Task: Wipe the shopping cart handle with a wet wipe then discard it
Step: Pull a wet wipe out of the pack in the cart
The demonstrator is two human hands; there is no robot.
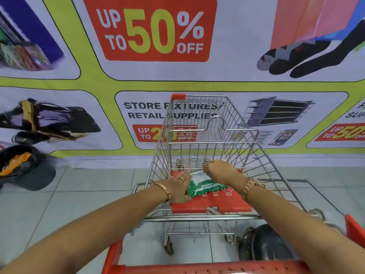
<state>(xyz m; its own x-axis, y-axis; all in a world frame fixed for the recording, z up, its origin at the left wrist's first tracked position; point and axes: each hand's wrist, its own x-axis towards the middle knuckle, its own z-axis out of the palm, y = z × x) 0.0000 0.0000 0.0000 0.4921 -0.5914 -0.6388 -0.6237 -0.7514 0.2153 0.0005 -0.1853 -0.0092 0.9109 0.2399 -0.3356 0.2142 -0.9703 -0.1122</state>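
While your left hand (177, 187) clamps the soft green wet-wipe pack (203, 187) on the cart's red seat flap (227, 204), your right hand's (219, 170) fingers pinch a limp, light wipe at its opening.

Sale banner (156, 30), black bag (266, 244), tiled floor (88, 186)

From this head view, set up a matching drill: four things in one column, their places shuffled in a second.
Things:
1. wipes pack
2. watch
3. bin
4. dark bag

Places:
A. on the floor at far left, by the banner
B. on the right wrist
C. on the cart's red seat flap, between both hands
D. on the floor at lower right, beside the cart

Pairs: 1-C, 2-B, 3-A, 4-D
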